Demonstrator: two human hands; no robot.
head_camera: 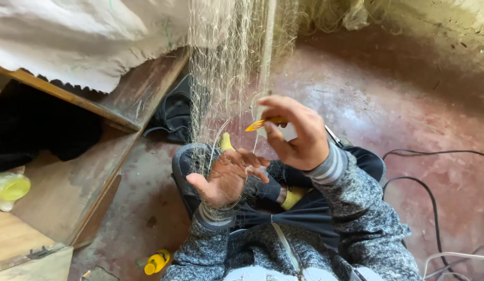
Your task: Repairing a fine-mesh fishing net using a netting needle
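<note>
Because the fishing net (229, 67) hangs in fine, pale mesh from above and drapes down over the seated person's lap, the mending in hand seems to call for steady tension: the mesh held spread and still while the tool passes cleanly through one opening at a time, without snagging neighbouring strands.

The left hand (226, 177) is spread wide, palm up, fingers fanned apart, with the net's strands lying across the palm and fingers; it grips nothing firmly but props the mesh open. A yellow tip (227, 141) stands just beyond that hand's fingers; what it belongs to cannot be told.

The right hand (296, 135) is raised just above the left, fingers curled and pinched together on a yellow netting needle (260, 124), whose point aims left into the hanging mesh.

Around the person lie a reddish concrete floor (387, 99), a wooden shelf unit (70, 187) to the left, a small yellow bottle (157, 261) by the knee, and dark cables (434, 198) at right.
</note>
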